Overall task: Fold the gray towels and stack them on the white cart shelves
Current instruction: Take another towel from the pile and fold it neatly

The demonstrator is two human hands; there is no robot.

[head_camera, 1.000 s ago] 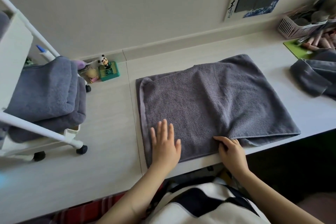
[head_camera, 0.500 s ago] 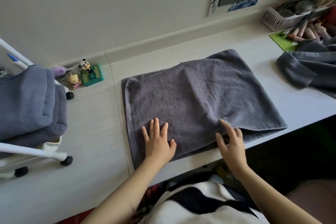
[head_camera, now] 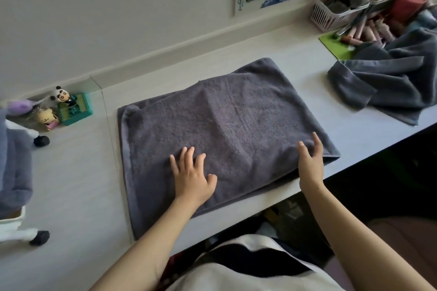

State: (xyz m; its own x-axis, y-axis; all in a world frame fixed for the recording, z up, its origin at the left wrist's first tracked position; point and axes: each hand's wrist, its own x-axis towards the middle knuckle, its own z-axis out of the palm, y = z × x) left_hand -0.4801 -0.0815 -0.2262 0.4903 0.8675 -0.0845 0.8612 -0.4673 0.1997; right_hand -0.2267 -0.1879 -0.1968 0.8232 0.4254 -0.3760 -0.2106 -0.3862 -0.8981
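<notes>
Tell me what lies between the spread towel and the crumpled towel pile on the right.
Only bare desk top separates the spread towel from the crumpled pile, in the head view.

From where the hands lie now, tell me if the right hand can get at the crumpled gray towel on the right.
Probably yes. The right hand lies open at the flat towel's right edge; only bare desk separates it from the crumpled towel.

A gray towel (head_camera: 227, 134) is lying folded flat on the counter; more gray towels (head_camera: 397, 78) are sitting crumpled well apart.
</notes>
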